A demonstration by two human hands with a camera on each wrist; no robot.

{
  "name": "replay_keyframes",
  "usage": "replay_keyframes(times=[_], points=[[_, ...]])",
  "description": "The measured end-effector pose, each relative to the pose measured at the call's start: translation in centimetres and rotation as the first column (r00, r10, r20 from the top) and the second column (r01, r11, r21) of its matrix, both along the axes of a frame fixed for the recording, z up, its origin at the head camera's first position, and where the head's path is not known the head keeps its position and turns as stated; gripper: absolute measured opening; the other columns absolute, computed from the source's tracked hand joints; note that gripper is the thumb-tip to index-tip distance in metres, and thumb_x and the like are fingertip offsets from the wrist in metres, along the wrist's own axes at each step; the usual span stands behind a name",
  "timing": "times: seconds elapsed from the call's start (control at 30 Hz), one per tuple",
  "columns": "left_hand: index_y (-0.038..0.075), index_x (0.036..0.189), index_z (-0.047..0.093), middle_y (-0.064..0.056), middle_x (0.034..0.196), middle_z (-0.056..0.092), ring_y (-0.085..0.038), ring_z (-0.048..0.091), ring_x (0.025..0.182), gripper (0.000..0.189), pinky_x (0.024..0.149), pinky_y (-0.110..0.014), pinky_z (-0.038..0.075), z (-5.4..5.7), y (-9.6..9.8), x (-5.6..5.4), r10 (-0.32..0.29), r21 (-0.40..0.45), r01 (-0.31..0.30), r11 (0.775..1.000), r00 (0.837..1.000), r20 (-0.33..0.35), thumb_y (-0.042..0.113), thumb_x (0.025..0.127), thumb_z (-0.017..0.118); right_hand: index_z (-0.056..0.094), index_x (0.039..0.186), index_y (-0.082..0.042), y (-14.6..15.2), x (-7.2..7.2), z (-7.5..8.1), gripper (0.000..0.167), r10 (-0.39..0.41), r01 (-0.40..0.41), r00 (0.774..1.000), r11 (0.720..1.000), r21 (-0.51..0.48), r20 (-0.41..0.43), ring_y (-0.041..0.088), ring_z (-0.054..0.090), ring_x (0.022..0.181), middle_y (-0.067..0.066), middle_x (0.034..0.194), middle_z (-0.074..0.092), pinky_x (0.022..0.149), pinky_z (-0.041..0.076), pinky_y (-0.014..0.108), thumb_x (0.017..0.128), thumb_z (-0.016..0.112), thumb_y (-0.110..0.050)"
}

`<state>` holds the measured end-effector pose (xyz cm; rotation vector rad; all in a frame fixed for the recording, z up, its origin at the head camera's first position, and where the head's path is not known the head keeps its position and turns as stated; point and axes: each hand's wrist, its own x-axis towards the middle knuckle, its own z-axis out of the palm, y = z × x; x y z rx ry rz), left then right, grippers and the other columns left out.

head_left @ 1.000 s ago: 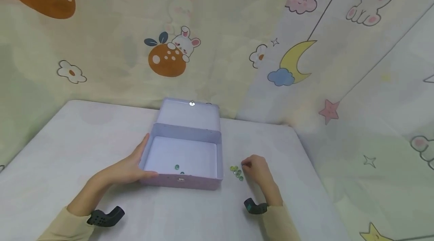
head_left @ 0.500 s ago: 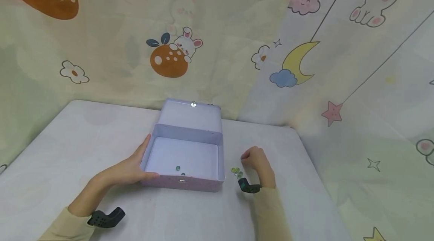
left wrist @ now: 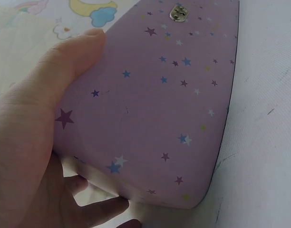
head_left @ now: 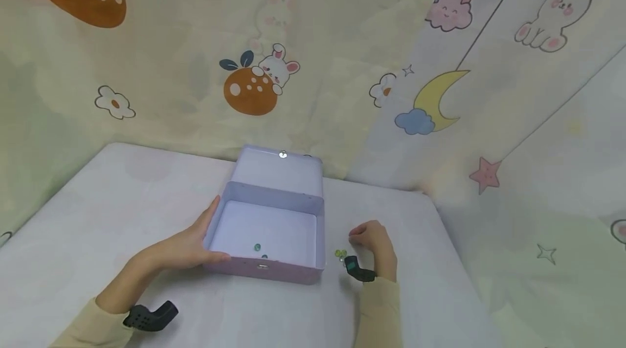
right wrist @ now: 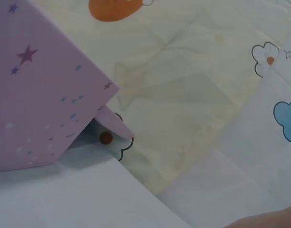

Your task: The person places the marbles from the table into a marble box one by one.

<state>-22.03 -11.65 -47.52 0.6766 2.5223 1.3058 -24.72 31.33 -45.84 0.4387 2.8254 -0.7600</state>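
A lilac tin box [head_left: 264,271] with printed stars and a metal latch [left wrist: 179,14] stands on the table, its lid [head_left: 279,171] raised at the back. Two green glass marbles [head_left: 257,247] lie inside near the front wall. My left hand [head_left: 191,244] grips the front left corner, thumb on the front rim and fingers along the left side. Right of the box is a small group of yellow-green marbles [head_left: 340,253], partly hidden by the right wrist camera. Just beyond them, my right hand [head_left: 374,239] is low with its fingers bent together; I cannot tell if they hold a marble.
The white-covered table [head_left: 156,179] reaches back to a printed cloth wall [head_left: 176,125]. Black wrist cameras [head_left: 151,316] stick out from both forearms. In the right wrist view only the box's outer side, cloth and an edge of the hand show.
My right hand has shifted slightly away from the marbles, and its forearm has swung left so the wrist camera covers part of them. The left hand keeps its grip; the head view has tilted slightly.
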Motion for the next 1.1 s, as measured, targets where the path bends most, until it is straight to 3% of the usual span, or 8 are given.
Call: replay_keyframes(times=[0.27, 0.47, 0.8, 1.1], points=[[0.013, 0.150, -0.019, -0.023, 0.157, -0.012, -0.048, 0.002, 0.142, 0.126, 0.107, -0.069, 0.012, 0.0, -0.3, -0.1, -0.001, -0.016, 0.001, 1.000, 1.000, 0.002, 0.045, 0.075, 0.076, 0.076, 0.093, -0.013, -0.5, 0.2, 0.4, 0.012, 0.060, -0.062, 0.998, 0.993, -0.099, -0.024, 0.014, 0.064, 0.085, 0.002, 0.094, 0.072, 0.084, 0.051, 0.039, 0.082, 0.072, -0.017], [0.017, 0.150, -0.021, -0.021, 0.158, -0.012, -0.047, 0.002, 0.143, 0.127, 0.107, -0.069, 0.013, -0.1, -0.5, -0.1, 0.002, -0.019, -0.002, 1.000, 1.000, 0.016, 0.047, 0.074, 0.076, 0.075, 0.095, -0.013, -2.3, -0.1, 1.9, 0.012, 0.123, -0.131, 0.990, 0.980, -0.148, -0.063, 0.015, 0.063, 0.085, 0.002, 0.096, 0.071, 0.086, 0.051, 0.040, 0.084, 0.070, -0.018], [0.015, 0.150, -0.020, -0.021, 0.158, -0.011, -0.046, 0.002, 0.143, 0.127, 0.108, -0.068, 0.012, 0.4, -0.2, -0.2, 0.002, -0.020, -0.002, 1.000, 1.000, 0.018, 0.047, 0.074, 0.076, 0.075, 0.095, -0.016, -4.8, 0.2, 4.9, 0.014, 0.164, -0.183, 0.974, 0.977, -0.110, -0.158, 0.017, 0.065, 0.090, 0.001, 0.096, 0.072, 0.084, 0.051, 0.042, 0.084, 0.071, -0.022], [0.014, 0.150, -0.021, -0.022, 0.157, -0.013, -0.048, -0.001, 0.143, 0.127, 0.107, -0.069, 0.010, 0.3, -0.1, -0.1, 0.010, -0.015, -0.010, 1.000, 0.999, 0.032, 0.046, 0.074, 0.077, 0.076, 0.096, -0.015, -7.4, -0.7, 5.4, 0.013, 0.237, -0.273, 0.941, 0.953, -0.128, -0.240, 0.015, 0.064, 0.088, -0.001, 0.095, 0.072, 0.081, 0.052, 0.037, 0.085, 0.070, -0.019]])
